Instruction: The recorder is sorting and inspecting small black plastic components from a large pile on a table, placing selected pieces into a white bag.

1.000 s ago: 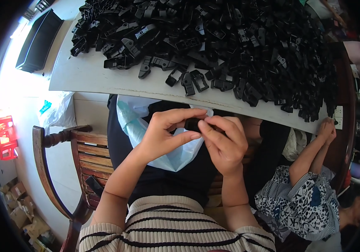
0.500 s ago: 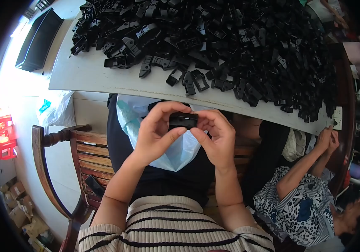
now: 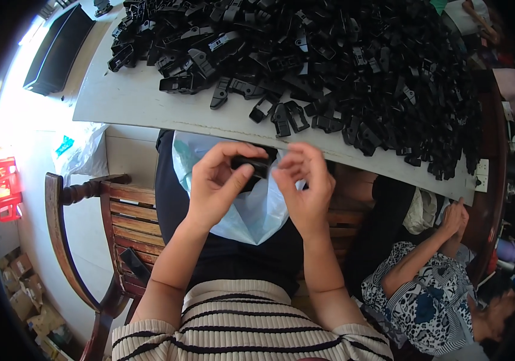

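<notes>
Left hand [image 3: 214, 188]: grip pinched on small black plastic part [image 3: 259, 163], thumb below, fingers above. Part sits above pale plastic bag [image 3: 257, 221] on lap, just off table [image 3: 128, 103] edge. Right hand [image 3: 309, 195]: grip parted, fingers blurred, beside part; contact unclear. Pile of black parts [image 3: 323, 66] on table.

A pale grey table [image 3: 125, 101] carries a sprawling heap of black plastic parts [image 3: 329, 66].
</notes>
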`<state>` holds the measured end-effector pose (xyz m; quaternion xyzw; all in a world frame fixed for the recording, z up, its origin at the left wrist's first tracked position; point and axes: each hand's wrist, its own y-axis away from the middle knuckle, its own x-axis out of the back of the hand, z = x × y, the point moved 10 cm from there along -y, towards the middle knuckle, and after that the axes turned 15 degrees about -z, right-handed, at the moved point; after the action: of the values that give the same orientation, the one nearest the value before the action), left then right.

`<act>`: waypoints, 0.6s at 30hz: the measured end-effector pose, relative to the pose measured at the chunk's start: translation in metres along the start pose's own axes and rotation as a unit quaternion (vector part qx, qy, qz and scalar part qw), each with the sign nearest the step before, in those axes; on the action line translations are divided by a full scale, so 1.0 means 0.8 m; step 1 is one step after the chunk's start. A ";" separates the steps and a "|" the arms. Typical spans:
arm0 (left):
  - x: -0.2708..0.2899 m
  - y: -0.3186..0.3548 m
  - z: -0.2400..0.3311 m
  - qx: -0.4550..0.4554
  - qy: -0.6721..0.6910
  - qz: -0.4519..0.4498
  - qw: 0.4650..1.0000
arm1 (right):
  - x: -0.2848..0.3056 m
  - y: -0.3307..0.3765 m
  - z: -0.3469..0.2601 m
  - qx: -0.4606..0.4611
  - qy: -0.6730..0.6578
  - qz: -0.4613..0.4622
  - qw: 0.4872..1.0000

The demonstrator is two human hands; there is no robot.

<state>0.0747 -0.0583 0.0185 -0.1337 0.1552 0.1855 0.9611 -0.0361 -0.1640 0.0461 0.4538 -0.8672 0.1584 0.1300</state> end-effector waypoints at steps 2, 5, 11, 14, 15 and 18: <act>0.006 -0.005 0.007 -0.012 -0.038 0.034 0.999 | 0.009 -0.014 -0.009 -0.012 0.196 0.056 0.979; 0.017 -0.005 -0.007 0.063 -0.067 0.049 0.995 | 0.002 -0.028 -0.020 0.022 0.354 0.108 0.929; -0.001 -0.024 -0.032 0.091 -0.028 0.004 0.995 | 0.008 -0.010 -0.028 0.041 0.289 0.049 0.955; -0.014 -0.030 -0.040 0.126 -0.001 -0.042 0.991 | 0.005 -0.008 -0.051 0.123 0.258 -0.083 0.955; -0.018 -0.029 -0.046 0.152 -0.002 -0.059 0.987 | 0.026 -0.013 -0.059 0.135 0.262 -0.047 0.954; -0.021 -0.027 -0.045 0.134 0.005 -0.068 0.989 | 0.101 -0.056 -0.053 -0.007 0.350 0.043 0.936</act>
<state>0.0598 -0.0941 -0.0046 -0.0149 0.1743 0.0962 0.9799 -0.0402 -0.2321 0.1218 0.3313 -0.7864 0.3063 0.4220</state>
